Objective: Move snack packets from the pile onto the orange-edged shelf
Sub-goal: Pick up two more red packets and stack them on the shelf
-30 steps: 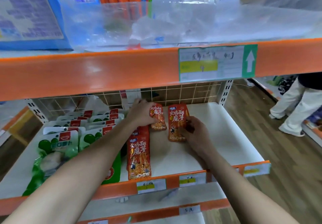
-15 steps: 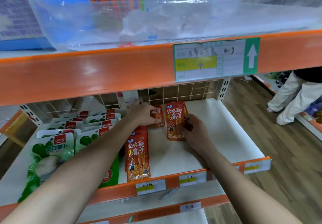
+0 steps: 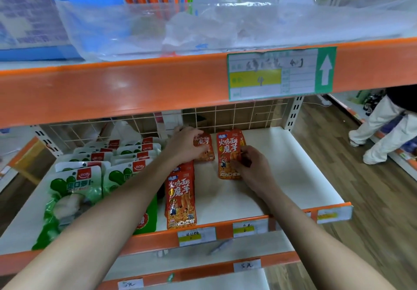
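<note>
On the smooth white shelf (image 3: 293, 177), orange along its near edge, the left hand (image 3: 187, 145) curled over a glossy red packet (image 3: 206, 154) at the far side. The right hand (image 3: 250, 168) pinched the second packet (image 3: 228, 147) (flat, rectangular, same red) lying just right of it.

On the shelf (image 3: 282, 165), the left hand (image 3: 187, 145) holds the rear KONCHEW packet (image 3: 204, 148). The right hand (image 3: 250, 168) pinches the neighbouring KONCHEW packet (image 3: 228, 152), just right of it. The KONCHEW stack (image 3: 180, 201) lies before the left hand, with the radish packets (image 3: 90, 177) to its left.
</note>
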A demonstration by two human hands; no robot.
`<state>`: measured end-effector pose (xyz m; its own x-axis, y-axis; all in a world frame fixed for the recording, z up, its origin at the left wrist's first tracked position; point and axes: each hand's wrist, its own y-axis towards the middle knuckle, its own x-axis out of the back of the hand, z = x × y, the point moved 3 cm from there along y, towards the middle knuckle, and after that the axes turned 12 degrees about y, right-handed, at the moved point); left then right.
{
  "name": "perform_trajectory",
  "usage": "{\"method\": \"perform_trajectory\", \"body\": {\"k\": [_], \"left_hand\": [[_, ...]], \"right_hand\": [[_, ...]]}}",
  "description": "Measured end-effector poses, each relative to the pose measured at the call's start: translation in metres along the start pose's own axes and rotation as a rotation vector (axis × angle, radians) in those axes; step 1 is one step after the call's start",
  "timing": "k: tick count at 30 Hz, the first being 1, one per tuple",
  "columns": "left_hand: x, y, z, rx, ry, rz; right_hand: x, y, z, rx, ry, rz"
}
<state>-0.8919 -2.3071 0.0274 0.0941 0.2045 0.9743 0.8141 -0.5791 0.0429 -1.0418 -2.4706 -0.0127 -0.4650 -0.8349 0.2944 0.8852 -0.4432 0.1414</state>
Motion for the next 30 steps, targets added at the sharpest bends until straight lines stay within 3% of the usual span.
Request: {"method": "perform_trajectory", "body": {"k": [9,20,30], "left_hand": [[0.002,-0.094,-0.006,-0.149,-0.141,-0.5],[-0.015,-0.139,0.011,-0.174,-0.23,-0.596],[-0.019,-0.142,0.007,-0.183,-0.227,-0.553]], "right_hand": [[-0.007,-0.003,0.013,0.027,-0.093,0.0],[-0.058,0.035,0.036,-0.025,-0.115,0.019],[-0.073,0.025,0.024,0.022,-0.413,0.061]]}}
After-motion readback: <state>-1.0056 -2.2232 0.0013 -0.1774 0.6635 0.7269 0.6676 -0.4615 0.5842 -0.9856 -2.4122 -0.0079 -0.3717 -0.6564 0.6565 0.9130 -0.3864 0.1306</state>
